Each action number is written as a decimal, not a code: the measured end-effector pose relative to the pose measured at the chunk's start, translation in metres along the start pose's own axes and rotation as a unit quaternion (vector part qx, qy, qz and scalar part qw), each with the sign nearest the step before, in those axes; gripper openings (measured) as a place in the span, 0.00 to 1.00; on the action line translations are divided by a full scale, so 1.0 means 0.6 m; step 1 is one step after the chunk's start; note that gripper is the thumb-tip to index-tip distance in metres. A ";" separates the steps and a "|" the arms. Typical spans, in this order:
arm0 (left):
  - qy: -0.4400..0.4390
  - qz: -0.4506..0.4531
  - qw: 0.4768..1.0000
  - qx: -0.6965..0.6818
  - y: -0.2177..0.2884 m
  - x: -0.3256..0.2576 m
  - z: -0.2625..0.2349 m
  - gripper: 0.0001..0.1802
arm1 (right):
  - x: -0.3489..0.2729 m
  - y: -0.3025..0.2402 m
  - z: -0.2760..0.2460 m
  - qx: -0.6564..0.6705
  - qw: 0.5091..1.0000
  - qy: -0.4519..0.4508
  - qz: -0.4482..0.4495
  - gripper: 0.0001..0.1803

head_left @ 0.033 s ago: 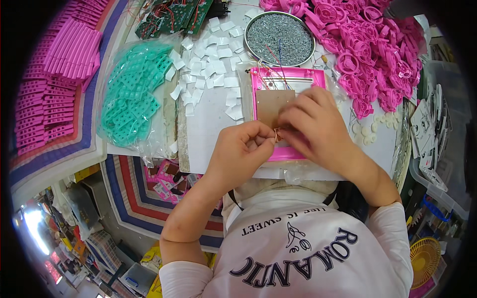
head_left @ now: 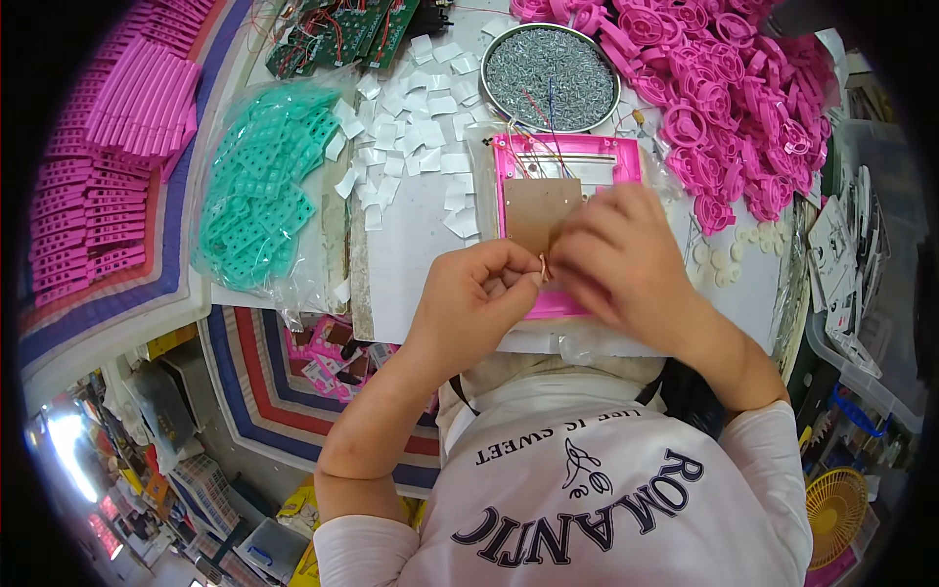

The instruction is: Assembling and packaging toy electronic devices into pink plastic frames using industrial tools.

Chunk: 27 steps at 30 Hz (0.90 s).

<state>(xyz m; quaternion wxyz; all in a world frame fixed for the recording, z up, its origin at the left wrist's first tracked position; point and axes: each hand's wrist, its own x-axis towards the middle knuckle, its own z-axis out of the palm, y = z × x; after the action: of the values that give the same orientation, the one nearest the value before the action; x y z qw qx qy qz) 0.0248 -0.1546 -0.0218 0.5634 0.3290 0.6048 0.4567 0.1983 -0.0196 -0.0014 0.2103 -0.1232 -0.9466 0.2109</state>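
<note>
The pink frame [head_left: 577,157] lies flat on the white board [head_left: 411,264], a brown card [head_left: 533,213] resting inside it. At the frame's lower edge, the left hand [head_left: 479,293] pinches a thin wire [head_left: 542,267] between its fingertips. The right hand [head_left: 621,249] presses down on the card and frame, fingers curled (what they grip is hidden). Just above the frame sits a round tin of screws [head_left: 551,67]; left of it, white paper squares [head_left: 411,117] are scattered.

Pink frame [head_left: 587,149], brown board [head_left: 533,210], teal plastic parts [head_left: 259,186], white paper squares [head_left: 411,117], grey screws in round tin [head_left: 551,76], striped multicolour mat [head_left: 264,382]
</note>
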 end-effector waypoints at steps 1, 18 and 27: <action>-0.001 -0.002 1.000 -0.022 -0.001 -0.001 0.002 0.05 | -0.007 -0.009 -0.001 0.032 0.999 0.000 0.021 0.10; 0.051 0.064 0.994 0.066 0.008 -0.023 0.036 0.03 | -0.026 -0.024 -0.002 0.227 0.958 -0.038 0.173 0.08; 0.076 0.123 0.981 0.132 0.014 -0.020 0.044 0.02 | -0.030 -0.027 0.018 0.108 0.990 0.035 0.083 0.11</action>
<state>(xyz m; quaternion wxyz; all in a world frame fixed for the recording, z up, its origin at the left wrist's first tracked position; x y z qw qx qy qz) 0.0517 -0.1574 -0.0080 0.4068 0.4371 0.6556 0.4623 0.2069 -0.0432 -0.0094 0.2373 -0.1852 -0.8969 0.3241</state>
